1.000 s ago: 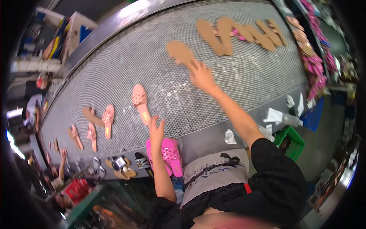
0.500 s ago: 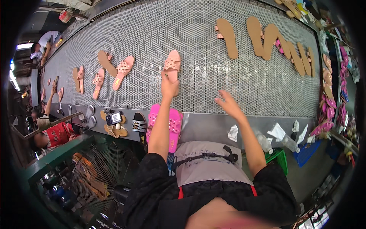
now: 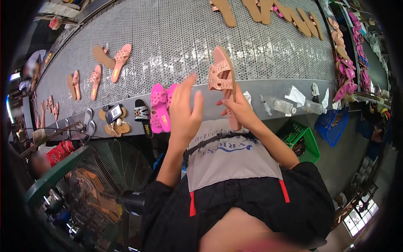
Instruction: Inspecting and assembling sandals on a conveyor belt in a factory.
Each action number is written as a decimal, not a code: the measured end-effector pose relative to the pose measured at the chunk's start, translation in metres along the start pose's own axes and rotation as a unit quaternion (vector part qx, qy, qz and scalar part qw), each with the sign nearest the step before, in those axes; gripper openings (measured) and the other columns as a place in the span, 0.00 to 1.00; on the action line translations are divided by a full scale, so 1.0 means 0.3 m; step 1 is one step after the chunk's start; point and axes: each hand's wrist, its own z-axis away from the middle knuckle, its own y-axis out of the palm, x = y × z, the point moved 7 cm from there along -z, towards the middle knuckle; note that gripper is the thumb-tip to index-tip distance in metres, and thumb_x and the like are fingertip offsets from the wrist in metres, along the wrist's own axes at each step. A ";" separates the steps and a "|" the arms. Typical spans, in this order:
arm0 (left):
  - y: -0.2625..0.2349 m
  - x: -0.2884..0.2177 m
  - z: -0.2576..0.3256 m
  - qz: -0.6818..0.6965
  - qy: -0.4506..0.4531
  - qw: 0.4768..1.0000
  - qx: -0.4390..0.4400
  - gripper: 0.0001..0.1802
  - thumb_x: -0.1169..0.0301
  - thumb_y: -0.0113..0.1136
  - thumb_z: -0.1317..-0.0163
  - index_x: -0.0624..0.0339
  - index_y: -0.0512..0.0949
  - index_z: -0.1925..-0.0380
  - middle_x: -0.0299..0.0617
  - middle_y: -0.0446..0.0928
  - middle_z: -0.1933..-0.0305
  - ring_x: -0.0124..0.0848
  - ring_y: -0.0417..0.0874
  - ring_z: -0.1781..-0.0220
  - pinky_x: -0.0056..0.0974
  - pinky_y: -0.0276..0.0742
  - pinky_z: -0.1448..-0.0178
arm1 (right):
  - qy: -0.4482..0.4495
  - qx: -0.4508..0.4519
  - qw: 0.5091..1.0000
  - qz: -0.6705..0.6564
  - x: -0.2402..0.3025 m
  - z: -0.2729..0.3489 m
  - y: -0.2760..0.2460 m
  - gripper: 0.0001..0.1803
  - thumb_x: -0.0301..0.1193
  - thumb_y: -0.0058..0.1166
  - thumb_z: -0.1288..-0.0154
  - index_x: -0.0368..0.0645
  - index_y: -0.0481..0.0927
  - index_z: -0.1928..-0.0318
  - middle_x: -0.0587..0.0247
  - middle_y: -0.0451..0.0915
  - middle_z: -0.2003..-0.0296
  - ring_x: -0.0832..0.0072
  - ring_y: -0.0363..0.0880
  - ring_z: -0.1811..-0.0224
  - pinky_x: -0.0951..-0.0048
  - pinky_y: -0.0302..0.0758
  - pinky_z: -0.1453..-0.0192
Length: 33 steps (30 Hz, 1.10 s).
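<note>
My right hand (image 3: 241, 108) grips a peach slide sandal (image 3: 221, 74) near its heel. The sandal is held upright, turned partly on its side, so its studded cut-out strap faces left. To the left of it, my left hand (image 3: 184, 108) is raised with fingers apart and holds nothing. Just beyond that hand's left side, a pair of magenta studded slides (image 3: 160, 110) sits on the grey ledge. A black sandal (image 3: 143, 115) with a jewelled strap is beside them.
The metal mesh conveyor (image 3: 168, 54) carries peach slides (image 3: 121, 63) at left and upturned tan soles (image 3: 226, 11) at far right. Plastic bottles (image 3: 283, 107) and a syringe (image 3: 265, 105) lie on the ledge. A caged fan (image 3: 105, 185) stands at lower left; a green crate (image 3: 305, 145) is right. Others work at left.
The peach slide has been lifted off the mesh and passed from my left hand to my right. My left hand has let go and drawn back. The view has shifted.
</note>
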 end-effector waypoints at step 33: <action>0.360 -0.171 -0.141 0.500 -0.188 0.831 0.153 0.28 0.71 0.47 0.26 0.60 0.58 0.28 0.46 0.75 0.42 0.32 0.80 0.44 0.37 0.79 0.42 | 0.041 0.201 0.885 -0.417 -0.018 0.179 -0.040 0.27 0.40 0.51 0.25 0.34 0.66 0.36 0.43 0.80 0.51 0.47 0.87 0.57 0.52 0.89 0.60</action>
